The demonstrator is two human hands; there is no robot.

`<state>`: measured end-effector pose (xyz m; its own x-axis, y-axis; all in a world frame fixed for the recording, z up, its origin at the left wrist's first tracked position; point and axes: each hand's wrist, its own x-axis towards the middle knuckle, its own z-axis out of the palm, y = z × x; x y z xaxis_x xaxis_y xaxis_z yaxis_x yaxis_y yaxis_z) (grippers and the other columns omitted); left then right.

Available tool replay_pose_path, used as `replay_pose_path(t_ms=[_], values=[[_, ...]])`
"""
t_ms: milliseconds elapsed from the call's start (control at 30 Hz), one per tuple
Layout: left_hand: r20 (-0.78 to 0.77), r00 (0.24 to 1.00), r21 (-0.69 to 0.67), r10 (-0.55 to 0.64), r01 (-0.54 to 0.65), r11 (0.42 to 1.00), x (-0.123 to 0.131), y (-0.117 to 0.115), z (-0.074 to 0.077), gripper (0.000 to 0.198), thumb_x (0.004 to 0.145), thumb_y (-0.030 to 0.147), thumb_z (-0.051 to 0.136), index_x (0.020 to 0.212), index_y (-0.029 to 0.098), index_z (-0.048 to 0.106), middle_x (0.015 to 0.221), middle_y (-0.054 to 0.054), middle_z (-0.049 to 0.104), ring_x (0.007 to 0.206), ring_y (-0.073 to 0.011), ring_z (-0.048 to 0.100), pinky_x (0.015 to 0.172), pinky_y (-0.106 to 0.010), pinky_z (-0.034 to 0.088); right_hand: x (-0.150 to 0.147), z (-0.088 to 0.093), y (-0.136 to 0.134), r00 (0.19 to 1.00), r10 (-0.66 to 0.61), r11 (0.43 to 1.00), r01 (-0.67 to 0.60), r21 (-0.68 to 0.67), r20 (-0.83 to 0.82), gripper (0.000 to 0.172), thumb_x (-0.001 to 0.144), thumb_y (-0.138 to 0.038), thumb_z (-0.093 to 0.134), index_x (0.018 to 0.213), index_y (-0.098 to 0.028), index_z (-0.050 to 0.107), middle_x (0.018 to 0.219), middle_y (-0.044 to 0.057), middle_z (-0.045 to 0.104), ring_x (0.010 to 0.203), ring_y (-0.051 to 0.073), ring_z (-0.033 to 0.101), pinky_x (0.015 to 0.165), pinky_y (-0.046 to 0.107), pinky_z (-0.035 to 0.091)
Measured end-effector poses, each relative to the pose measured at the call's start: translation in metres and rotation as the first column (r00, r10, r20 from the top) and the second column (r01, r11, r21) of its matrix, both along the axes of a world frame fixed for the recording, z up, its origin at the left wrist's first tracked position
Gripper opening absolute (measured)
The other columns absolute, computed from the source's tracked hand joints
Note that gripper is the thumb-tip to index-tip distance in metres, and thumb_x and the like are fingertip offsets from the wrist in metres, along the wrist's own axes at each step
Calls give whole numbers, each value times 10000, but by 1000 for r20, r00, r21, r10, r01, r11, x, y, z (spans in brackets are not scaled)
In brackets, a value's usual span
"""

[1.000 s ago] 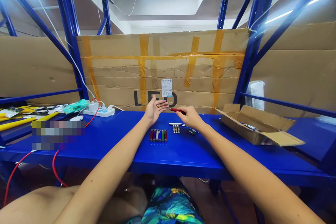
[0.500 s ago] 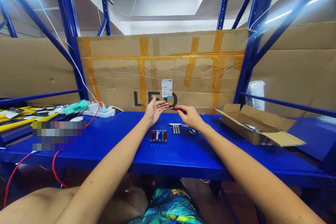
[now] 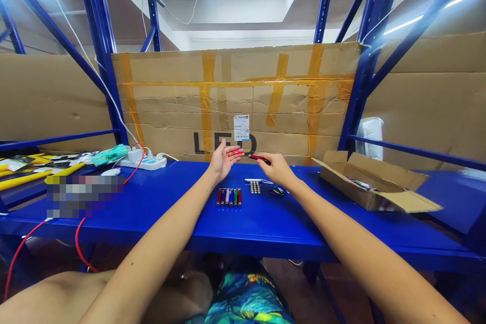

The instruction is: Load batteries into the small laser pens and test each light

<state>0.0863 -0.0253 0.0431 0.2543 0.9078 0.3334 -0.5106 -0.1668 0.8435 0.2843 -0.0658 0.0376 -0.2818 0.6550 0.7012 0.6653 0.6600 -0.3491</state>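
Observation:
My right hand (image 3: 276, 168) is closed round a small red pen-shaped pointer (image 3: 259, 158), its tip aimed left at my left hand. My left hand (image 3: 224, 158) is raised with the palm open and fingers stretched out, and a red dot of light glows on its fingers. Below the hands, on the blue shelf (image 3: 152, 207), lies a row of several small coloured pointers (image 3: 229, 196). Beside it sits a cluster of small button batteries (image 3: 255, 187) and a few dark key rings (image 3: 277, 191).
An open cardboard box (image 3: 375, 182) lies at the right. A white power strip (image 3: 143, 161) with a red cable, a teal tool and yellow items lie at the left. A taped cardboard sheet (image 3: 235, 96) marked LED stands behind. Blue rack uprights flank the shelf.
A red light spot has appeared on my left hand's fingers. My right hand with the red pointer has shifted slightly up and toward the left hand.

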Motion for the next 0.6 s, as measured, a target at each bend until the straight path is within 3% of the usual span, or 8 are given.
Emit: replay_pose_path(t_ms=[600], values=[[-5,1000,-6,-4,3,1000,0,1,0,629,908,612,368,942,64,675,1049,-224,695,1010,-271,672,979,-377,465,-1,2,-1,1000,23,1000,-23,-10,8,309,892,-220,487,1047,-156,747,925,86,757,742,185,635,677,278,440]])
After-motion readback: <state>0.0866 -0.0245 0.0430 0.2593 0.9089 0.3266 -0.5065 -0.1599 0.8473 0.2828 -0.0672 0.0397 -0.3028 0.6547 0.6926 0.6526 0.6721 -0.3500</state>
